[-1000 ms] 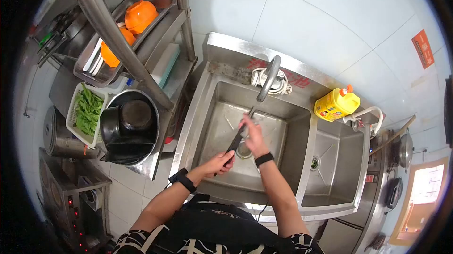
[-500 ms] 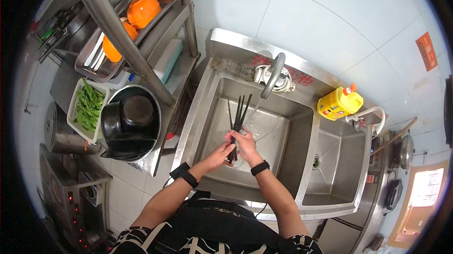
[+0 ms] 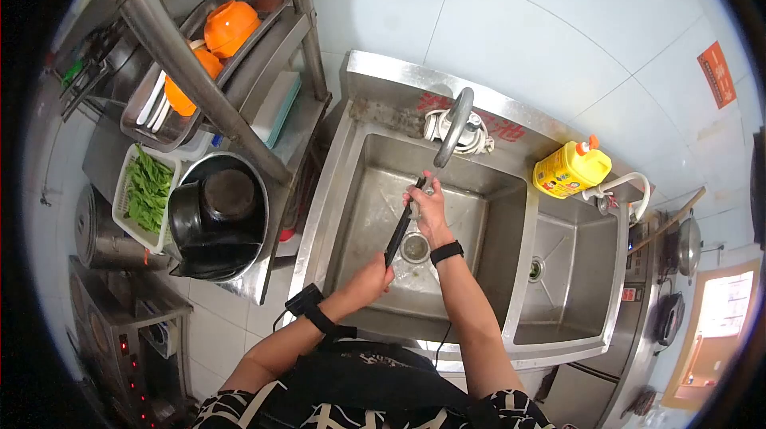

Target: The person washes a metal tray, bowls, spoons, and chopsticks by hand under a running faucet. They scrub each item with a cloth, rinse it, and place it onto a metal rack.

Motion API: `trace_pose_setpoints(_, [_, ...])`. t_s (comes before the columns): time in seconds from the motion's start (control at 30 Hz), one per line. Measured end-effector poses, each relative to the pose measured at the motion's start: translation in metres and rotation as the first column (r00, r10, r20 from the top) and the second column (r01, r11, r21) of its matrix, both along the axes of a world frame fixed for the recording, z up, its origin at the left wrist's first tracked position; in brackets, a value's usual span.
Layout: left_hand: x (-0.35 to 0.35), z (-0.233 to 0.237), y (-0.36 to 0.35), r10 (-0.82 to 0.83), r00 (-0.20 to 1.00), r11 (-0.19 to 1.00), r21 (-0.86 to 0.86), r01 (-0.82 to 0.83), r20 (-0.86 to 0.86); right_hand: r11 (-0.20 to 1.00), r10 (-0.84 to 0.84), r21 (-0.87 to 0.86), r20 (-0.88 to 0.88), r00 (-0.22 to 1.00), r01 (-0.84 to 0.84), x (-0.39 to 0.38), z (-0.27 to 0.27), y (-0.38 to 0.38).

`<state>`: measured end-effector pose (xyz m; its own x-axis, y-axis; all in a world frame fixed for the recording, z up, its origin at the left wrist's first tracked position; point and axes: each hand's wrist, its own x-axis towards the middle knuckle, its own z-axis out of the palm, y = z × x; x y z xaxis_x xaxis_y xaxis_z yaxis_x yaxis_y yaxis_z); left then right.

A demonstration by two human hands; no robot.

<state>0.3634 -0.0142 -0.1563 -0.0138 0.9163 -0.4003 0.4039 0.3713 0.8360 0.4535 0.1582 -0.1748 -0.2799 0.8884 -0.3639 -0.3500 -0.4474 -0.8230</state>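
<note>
Chopsticks (image 3: 400, 230), black and gathered into one tight bundle, slant over the left basin of a steel double sink (image 3: 359, 190), above the drain (image 3: 415, 248) and below the curved spout of the faucet (image 3: 455, 127). The left hand (image 3: 371, 276) closes its grip around the near, lower end of the bundle. The right hand (image 3: 431, 207) closes its grip around the far, upper end, just under the spout. Each wrist carries a black band.

Writing: red characters run along the back ledge of the sink behind the faucet, partly hidden and not legible. An orange wall sign (image 3: 716, 76) bears characters too small to read. A yellow detergent bottle (image 3: 570, 171) on the ledge between the basins carries a printed label that cannot be read.

Change from half a second before: the chopsticks then fanned apart with their tips toward the back wall of the basin, and both hands met at the near end. Now the sticks lie together and the hands are well apart, one at each end.

At left, a steel rack holds orange bowls (image 3: 231, 26) in a tray. Below it sit a basket of green leaves (image 3: 145, 190) and a black pot (image 3: 217, 218).
</note>
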Motion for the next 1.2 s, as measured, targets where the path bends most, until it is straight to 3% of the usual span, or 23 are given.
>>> trace_pose_setpoints(0.07, [-0.001, 0.002, 0.004, 0.004, 0.998, 1.0, -0.018, -0.003, 0.07, 0.998, 0.042, 0.04, 0.011, 0.999, -0.042, -0.005, -0.011, -0.011])
trace_pose_setpoints(0.13, [-0.008, -0.002, 0.008, 0.022, 0.959, 0.989, 0.149, 0.021, -0.282, 0.994, 0.11, 0.008, 0.033, 0.993, -0.11, -0.012, -0.02, -0.039])
trace_pose_setpoints(0.23, [-0.01, -0.01, 0.002, -0.033, 0.932, 0.987, 0.133, 0.086, -0.361, 0.987, 0.138, -0.089, 0.034, 0.99, -0.134, -0.008, -0.015, -0.042])
trace_pose_setpoints(0.3, [-0.005, -0.001, -0.002, -0.08, 0.937, 0.991, 0.07, 0.11, -0.34, 0.992, -0.12, -0.051, -0.07, 0.99, 0.116, 0.009, -0.011, -0.014])
trace_pose_setpoints(0.33, [-0.001, -0.004, -0.006, -0.086, 0.964, 0.991, 0.082, 0.11, -0.252, 0.981, -0.192, 0.007, -0.06, 0.98, 0.193, 0.019, -0.013, 0.001])
trace_pose_setpoints(0.4, [0.003, -0.022, -0.007, -0.032, 0.995, 0.978, 0.2, 0.05, -0.095, 0.984, -0.178, -0.03, -0.107, 0.978, 0.176, 0.023, -0.018, 0.005])
trace_pose_setpoints(0.43, [0.003, -0.033, 0.001, -0.036, 0.995, 0.977, 0.205, 0.055, -0.095, 0.986, -0.163, -0.068, -0.144, 0.976, 0.155, 0.026, -0.019, 0.006])
trace_pose_setpoints(0.5, [0.0, -0.046, 0.013, 0.089, 0.968, 0.993, 0.057, -0.105, 0.236, 0.989, -0.137, -0.071, -0.157, 0.978, 0.128, 0.015, -0.003, -0.015])
trace_pose_setpoints(0.53, [-0.004, -0.042, 0.019, 0.097, 0.967, 0.992, 0.057, -0.113, 0.238, 0.998, -0.051, -0.049, -0.122, 0.991, 0.046, 0.009, -0.006, -0.028])
trace_pose_setpoints(0.57, [-0.011, -0.034, 0.029, 0.176, 0.833, 0.98, -0.169, -0.101, 0.525, 0.999, 0.038, -0.025, -0.087, 0.995, -0.04, 0.006, -0.003, -0.037])
trace_pose_setpoints(0.6, [-0.016, -0.028, 0.035, 0.299, 0.611, 0.93, -0.368, -0.014, 0.733, 0.991, 0.067, -0.112, -0.105, 0.992, -0.079, 0.006, 0.0, -0.042])
trace_pose_setpoints(0.63, [-0.019, -0.034, 0.037, 0.301, 0.61, 0.931, -0.364, -0.022, 0.733, 0.99, 0.076, -0.108, -0.107, 0.991, -0.088, 0.007, 0.001, -0.039])
trace_pose_setpoints(0.7, [-0.022, -0.048, 0.041, 0.307, 0.4, 0.927, -0.366, 0.081, 0.864, 0.993, 0.064, -0.099, -0.052, 0.997, -0.069, 0.016, 0.004, -0.031])
trace_pose_setpoints(0.73, [-0.018, -0.046, 0.043, 0.308, 0.398, 0.927, -0.366, 0.077, 0.864, 0.992, 0.069, -0.099, -0.052, 0.996, -0.073, 0.016, 0.004, -0.03])
trace_pose_setpoints(0.8, [-0.002, -0.041, 0.049, 0.605, 0.145, 0.786, -0.558, -0.266, 0.783, 1.0, 0.014, -0.009, 0.01, 1.0, -0.013, 0.016, 0.003, -0.031])
trace_pose_setpoints(0.93, [0.008, -0.068, 0.06, 0.726, 0.033, 0.655, -0.677, -0.335, 0.687, 0.996, 0.049, 0.07, 0.102, 0.994, -0.056, 0.013, -0.022, -0.05])
trace_pose_setpoints(1.0, [0.011, -0.076, 0.056, 0.685, 0.239, 0.72, -0.59, -0.365, 0.688, 0.989, 0.121, 0.07, 0.127, 0.984, -0.131, 0.017, -0.033, -0.058])
trace_pose_setpoints(1.03, [0.009, -0.072, 0.054, 0.685, 0.236, 0.719, -0.587, -0.371, 0.69, 0.988, 0.128, 0.073, 0.126, 0.984, -0.138, 0.018, -0.034, -0.057])
trace_pose_setpoints(1.1, [0.003, -0.057, 0.042, 0.388, 0.657, 0.918, -0.337, -0.21, 0.646, 0.982, 0.189, -0.029, 0.17, 0.967, -0.187, 0.023, -0.032, -0.056])
trace_pose_setpoints(1.17, [0.004, -0.064, 0.041, 0.34, 0.703, 0.939, -0.272, -0.212, 0.624, 0.981, 0.194, -0.06, 0.147, 0.97, -0.187, 0.025, -0.03, -0.056])
trace_pose_setpoints(1.2, [0.004, -0.072, 0.044, 0.23, 0.78, 0.973, -0.142, -0.18, 0.582, 0.974, 0.224, -0.064, 0.164, 0.961, -0.216, 0.026, -0.03, -0.053])
